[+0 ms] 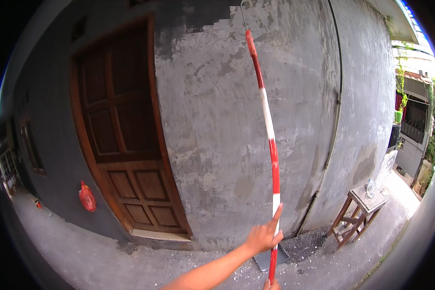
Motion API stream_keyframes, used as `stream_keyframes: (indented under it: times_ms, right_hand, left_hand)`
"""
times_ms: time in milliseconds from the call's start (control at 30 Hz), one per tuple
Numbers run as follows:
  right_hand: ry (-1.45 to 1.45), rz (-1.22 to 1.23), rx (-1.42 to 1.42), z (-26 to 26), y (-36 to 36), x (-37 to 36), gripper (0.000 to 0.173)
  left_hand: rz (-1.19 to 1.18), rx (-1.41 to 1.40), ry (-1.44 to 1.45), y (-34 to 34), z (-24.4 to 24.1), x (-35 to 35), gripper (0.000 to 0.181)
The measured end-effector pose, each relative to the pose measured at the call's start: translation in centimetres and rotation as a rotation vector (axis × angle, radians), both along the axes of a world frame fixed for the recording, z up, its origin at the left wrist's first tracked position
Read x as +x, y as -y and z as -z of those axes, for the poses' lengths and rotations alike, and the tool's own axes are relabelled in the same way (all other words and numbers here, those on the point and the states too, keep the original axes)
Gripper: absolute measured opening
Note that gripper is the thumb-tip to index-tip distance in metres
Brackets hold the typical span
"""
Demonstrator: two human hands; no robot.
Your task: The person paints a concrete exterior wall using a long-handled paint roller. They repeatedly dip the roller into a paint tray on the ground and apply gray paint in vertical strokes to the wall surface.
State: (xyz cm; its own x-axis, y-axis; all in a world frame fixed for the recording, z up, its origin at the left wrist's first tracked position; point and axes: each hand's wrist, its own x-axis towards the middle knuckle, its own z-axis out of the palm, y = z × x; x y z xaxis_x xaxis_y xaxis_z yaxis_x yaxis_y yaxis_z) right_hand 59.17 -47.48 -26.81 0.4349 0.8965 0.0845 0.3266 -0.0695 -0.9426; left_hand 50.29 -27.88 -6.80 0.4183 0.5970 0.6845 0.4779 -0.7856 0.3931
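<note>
A long red-and-white striped pole (267,112) rises in front of a weathered grey plastered wall (217,137). At its upper end is a thin bent metal rod (243,16), like a paint roller frame; whatever it carries lies beyond the top edge. My left hand (264,235) holds the pole's lower white band, with the index finger stretched up along it. Lower down, at the bottom edge of the picture, my right hand (272,285) grips the red end and shows only in part. Dark grey paint (206,14) covers the upper left of the wall, left of the rod.
A grey tray (266,261) lies on the ground behind the pole. To the right stands a wooden stool (362,203) bearing a clear plastic bottle (370,188). A brown wooden door (141,192) is at left, near a hanging red plastic bag (87,198). A pipe (336,123) runs down the wall.
</note>
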Motion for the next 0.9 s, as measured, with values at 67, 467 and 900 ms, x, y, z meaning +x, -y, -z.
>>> stream_keyframes:
  times_ms: [67, 467, 900]
  right_hand:
    - [0.021, 0.015, -0.003, -1.4, 0.1, -0.1, 0.030]
    - [0.069, -0.005, -0.130, -0.3, 2.7, 1.5, 0.036]
    - [0.097, 0.060, -0.164, 1.6, 4.1, 2.8, 0.033]
  left_hand:
    - [0.041, -0.048, -0.025, -0.3, -0.7, 0.1, 0.097]
    - [0.074, -0.068, 0.095, 2.2, -0.6, 1.0, 0.097]
    - [0.043, -0.124, 0.061, 2.5, 0.7, 2.1, 0.093]
